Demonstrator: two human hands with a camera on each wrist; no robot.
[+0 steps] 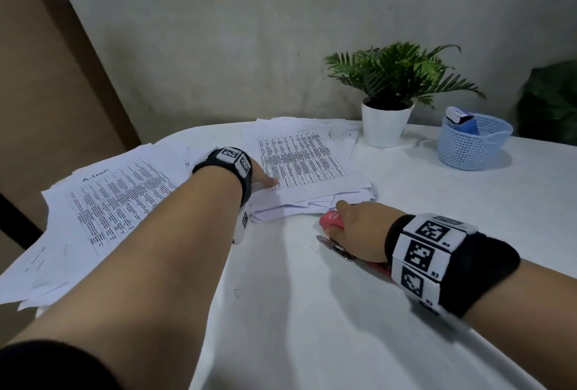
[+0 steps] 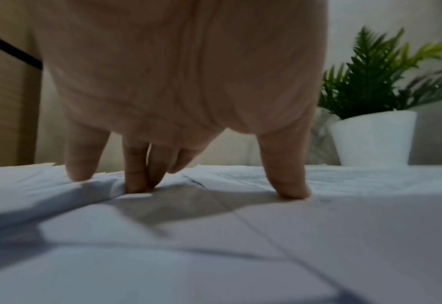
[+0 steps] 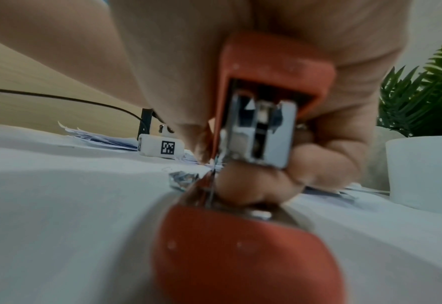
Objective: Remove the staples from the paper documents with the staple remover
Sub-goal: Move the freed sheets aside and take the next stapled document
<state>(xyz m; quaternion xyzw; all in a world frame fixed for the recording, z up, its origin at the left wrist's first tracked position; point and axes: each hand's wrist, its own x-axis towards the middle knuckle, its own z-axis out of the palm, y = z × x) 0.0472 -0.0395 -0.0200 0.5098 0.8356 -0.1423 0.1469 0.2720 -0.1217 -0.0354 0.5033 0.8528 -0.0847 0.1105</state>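
Observation:
My left hand (image 1: pixel 265 182) reaches over to the middle stack of printed documents (image 1: pixel 301 164). Its straight, spread fingertips (image 2: pixel 291 191) press down on the stack's near left corner. In the left wrist view the sheets (image 2: pixel 240 246) lie flat under the palm. My right hand (image 1: pixel 346 224) rests on the table just in front of that stack and grips the red staple remover (image 1: pixel 332 221). Its metal tip (image 1: pixel 335 247) points left. The right wrist view shows fingers (image 3: pixel 251 185) curled round the red tool (image 3: pixel 272 67). No staple in the paper is visible.
A second spread pile of printed sheets (image 1: pixel 103 202) overhangs the table's left edge under my left forearm. Loose staples (image 1: pixel 236 293) lie on the white tablecloth (image 1: pixel 312 327). A potted plant (image 1: pixel 387 124) and a blue basket (image 1: pixel 471 142) stand at the back right.

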